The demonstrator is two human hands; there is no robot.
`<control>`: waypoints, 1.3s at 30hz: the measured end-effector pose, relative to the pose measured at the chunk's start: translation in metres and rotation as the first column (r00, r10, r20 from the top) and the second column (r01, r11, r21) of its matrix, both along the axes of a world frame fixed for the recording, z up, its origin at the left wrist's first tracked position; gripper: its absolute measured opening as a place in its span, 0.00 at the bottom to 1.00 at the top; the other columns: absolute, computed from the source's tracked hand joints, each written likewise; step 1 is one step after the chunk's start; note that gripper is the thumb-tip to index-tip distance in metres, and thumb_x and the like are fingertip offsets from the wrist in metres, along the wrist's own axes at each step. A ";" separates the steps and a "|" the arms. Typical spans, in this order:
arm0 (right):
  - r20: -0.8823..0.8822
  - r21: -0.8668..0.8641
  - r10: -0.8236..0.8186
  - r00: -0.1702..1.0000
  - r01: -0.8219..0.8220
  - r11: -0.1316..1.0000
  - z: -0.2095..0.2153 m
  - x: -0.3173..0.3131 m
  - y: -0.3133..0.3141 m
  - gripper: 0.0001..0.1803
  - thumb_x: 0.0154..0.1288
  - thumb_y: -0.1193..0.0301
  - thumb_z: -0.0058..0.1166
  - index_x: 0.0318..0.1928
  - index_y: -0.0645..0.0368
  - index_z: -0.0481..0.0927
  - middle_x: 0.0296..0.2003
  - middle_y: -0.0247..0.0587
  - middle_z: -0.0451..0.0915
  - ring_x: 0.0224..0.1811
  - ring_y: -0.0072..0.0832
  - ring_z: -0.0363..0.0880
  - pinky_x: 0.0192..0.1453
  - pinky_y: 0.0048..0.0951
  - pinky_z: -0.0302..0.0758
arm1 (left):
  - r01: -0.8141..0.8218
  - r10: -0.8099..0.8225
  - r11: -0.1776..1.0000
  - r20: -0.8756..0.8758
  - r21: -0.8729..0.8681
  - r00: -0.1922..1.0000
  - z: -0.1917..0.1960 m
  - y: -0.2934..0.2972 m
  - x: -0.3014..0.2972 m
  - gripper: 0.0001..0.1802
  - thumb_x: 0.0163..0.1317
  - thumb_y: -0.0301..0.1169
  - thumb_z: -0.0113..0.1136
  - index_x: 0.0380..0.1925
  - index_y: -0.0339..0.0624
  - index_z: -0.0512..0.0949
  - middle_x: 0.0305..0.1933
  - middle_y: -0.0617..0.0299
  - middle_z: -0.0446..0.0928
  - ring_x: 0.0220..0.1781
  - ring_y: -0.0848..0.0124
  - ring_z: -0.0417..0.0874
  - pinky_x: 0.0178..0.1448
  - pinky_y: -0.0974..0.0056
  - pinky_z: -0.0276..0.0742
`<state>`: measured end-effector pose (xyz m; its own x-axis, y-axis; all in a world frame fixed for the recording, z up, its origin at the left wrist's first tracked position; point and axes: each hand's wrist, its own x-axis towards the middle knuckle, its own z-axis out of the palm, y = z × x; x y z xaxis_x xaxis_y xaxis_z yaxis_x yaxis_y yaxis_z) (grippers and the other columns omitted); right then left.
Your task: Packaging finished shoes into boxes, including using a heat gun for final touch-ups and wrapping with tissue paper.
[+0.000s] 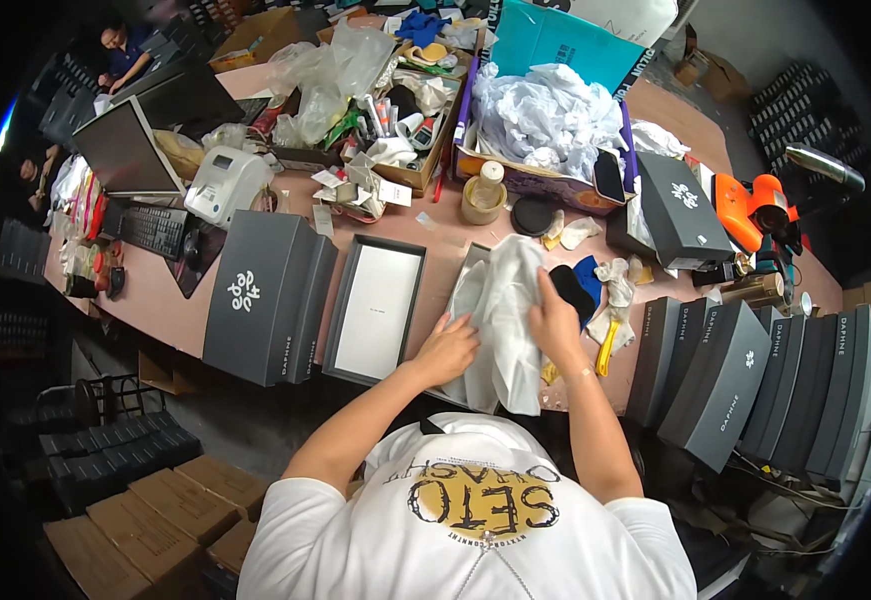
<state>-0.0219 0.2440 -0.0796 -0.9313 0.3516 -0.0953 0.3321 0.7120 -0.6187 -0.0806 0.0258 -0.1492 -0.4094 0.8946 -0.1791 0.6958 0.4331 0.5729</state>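
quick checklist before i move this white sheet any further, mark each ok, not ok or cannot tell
1. Right hand on the white sheet: ok, it is at the sheet's right edge.
2. Left hand gripping the sheet: cannot tell, its fingers are at the left side but the hold is unclear.
3. Sheet lying flat: not ok, it is folded and creased.
4. Contents of the dark box under the sheet: cannot tell, the sheet covers most of it.
5. Yellow-handled tool clear of the right hand: ok, it lies apart, to the right.
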 end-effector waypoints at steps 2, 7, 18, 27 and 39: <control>-0.238 -0.174 -0.133 0.962 0.092 0.980 0.013 0.012 0.005 0.34 0.59 0.78 0.46 0.69 0.61 0.59 0.47 0.60 0.77 0.48 0.47 0.79 0.53 0.37 0.74 | -0.391 0.236 0.871 0.446 0.297 0.863 0.009 -0.002 0.015 0.24 0.64 0.40 0.52 0.56 0.35 0.72 0.63 0.49 0.69 0.73 0.58 0.58 0.74 0.51 0.50; -0.330 -0.189 -0.203 0.922 0.146 0.971 0.048 0.011 -0.056 0.33 0.60 0.75 0.52 0.67 0.64 0.61 0.54 0.49 0.73 0.52 0.39 0.73 0.59 0.31 0.68 | -0.832 -0.016 0.544 0.990 -0.106 -0.137 0.070 0.030 0.057 0.36 0.68 0.45 0.53 0.69 0.39 0.55 0.69 0.56 0.61 0.70 0.68 0.60 0.71 0.61 0.58; -0.390 0.121 0.357 0.849 -0.337 0.934 0.076 0.011 -0.096 0.12 0.60 0.67 0.58 0.25 0.61 0.73 0.22 0.41 0.71 0.25 0.37 0.73 0.30 0.36 0.72 | -0.741 -0.394 0.669 0.816 -0.061 -0.423 0.049 -0.048 0.013 0.35 0.64 0.60 0.43 0.60 0.46 0.68 0.38 0.57 0.79 0.30 0.64 0.82 0.29 0.63 0.78; -0.166 -0.015 0.367 0.915 -0.374 0.927 0.091 0.010 -0.046 0.19 0.59 0.60 0.60 0.43 0.62 0.79 0.40 0.45 0.82 0.42 0.41 0.81 0.43 0.36 0.77 | -0.791 0.104 0.610 0.985 0.045 0.136 0.036 -0.096 -0.032 0.26 0.72 0.43 0.43 0.62 0.38 0.68 0.53 0.57 0.78 0.54 0.68 0.78 0.59 0.63 0.74; 0.124 -0.950 -0.384 0.915 0.222 0.221 0.043 0.096 0.002 0.16 0.67 0.66 0.53 0.49 0.63 0.79 0.49 0.40 0.77 0.48 0.27 0.77 0.55 0.28 0.73 | -0.913 0.815 0.215 0.451 0.347 0.363 0.066 -0.151 -0.082 0.23 0.73 0.39 0.45 0.25 0.31 0.74 0.24 0.61 0.73 0.27 0.75 0.68 0.33 0.65 0.67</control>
<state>0.0742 0.2461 -0.0369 -0.8063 0.3498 -0.4769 0.2529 -0.5249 -0.8127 -0.1628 -0.1252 -0.0835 -0.9987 -0.0455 -0.0217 -0.0364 0.3525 0.9351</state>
